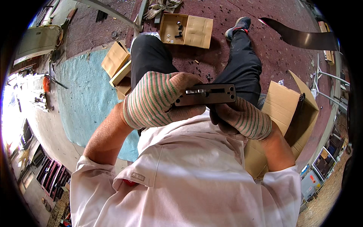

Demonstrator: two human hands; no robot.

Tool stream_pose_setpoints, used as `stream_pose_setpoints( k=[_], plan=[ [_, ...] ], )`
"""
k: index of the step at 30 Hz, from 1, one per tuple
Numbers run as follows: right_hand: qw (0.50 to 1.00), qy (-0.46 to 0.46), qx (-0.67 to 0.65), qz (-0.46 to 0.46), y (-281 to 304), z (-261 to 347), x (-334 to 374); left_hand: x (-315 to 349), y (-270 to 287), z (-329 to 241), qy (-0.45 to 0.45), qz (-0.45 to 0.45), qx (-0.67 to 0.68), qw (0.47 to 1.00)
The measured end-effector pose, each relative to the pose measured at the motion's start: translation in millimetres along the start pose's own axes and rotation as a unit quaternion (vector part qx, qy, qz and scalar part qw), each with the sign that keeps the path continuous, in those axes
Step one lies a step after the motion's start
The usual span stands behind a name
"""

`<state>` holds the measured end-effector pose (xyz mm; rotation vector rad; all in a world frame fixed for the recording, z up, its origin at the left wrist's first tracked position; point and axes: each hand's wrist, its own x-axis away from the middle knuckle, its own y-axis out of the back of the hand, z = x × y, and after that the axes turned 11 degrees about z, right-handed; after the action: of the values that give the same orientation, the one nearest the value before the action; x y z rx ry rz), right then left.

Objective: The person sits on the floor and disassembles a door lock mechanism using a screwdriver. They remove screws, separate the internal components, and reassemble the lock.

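In front of my belly is a dark, flat, rectangular metal fitting (pixel 221 97) with a long slot, small holes at its ends and a shiny silver piece (pixel 196 92) set in the slot. My left hand (pixel 157 99), in a striped knit glove, is closed on its left end, thumb along the upper edge and fingers below. My right hand (pixel 245 118), in a similar glove with dark fingers, closes around the underside of the right end. Its fingertips are partly hidden under the fitting.
An open cardboard box (pixel 185 31) with small black and white parts lies ahead between my feet. Larger open cartons (pixel 281 102) stand at my right, smaller cardboard boxes (pixel 117 60) at my left. A blue-green mat (pixel 87 94) covers the floor leftward. Gloves (pixel 160 8) lie at the far end.
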<state>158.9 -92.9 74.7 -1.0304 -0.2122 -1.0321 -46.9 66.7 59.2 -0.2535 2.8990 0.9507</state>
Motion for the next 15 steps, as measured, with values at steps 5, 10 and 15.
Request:
stream_pose_setpoints(
  k=[5,10,15],
  plan=[
    [0.999,0.026,-0.019,-0.018,-3,-6,-3,0,-6,2,0.021,-0.023,0.008,0.999],
    [0.997,0.035,-0.030,-0.066,-16,2,-10,-1,-8,-6,0.059,-0.073,-0.016,0.995],
    [0.983,0.116,-0.080,-0.115,-33,-12,-22,-7,-9,-12,0.078,-0.113,-0.013,0.990]
  ],
)
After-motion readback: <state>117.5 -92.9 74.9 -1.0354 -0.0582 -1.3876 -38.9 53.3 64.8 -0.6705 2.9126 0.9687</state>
